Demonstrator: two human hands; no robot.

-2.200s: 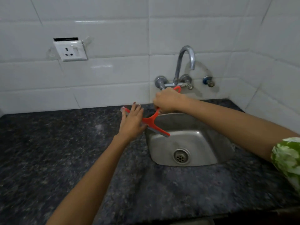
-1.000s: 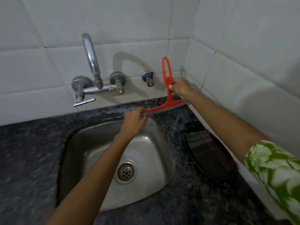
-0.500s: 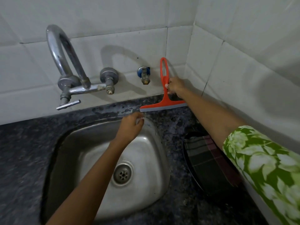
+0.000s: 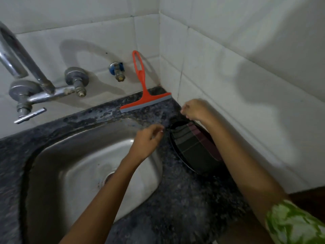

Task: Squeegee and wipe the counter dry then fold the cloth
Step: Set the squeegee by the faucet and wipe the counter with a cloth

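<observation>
The orange squeegee stands propped against the tiled back wall, its grey blade resting on the dark granite counter behind the sink. No hand touches it. A dark checked cloth lies folded in a round black dish at the right wall. My right hand hovers just above the cloth's far edge, fingers curled and blurred. My left hand hangs over the sink's right rim, beside the cloth, fingers loosely bent and holding nothing.
A steel sink with a drain fills the left half. A chrome tap with valves juts from the back wall, and a small blue valve sits beside the squeegee. White tiled walls meet in the corner at the right.
My right hand let go of the squeegee, which now leans on the wall, and came down to the cloth. My left hand shifted right toward the cloth.
</observation>
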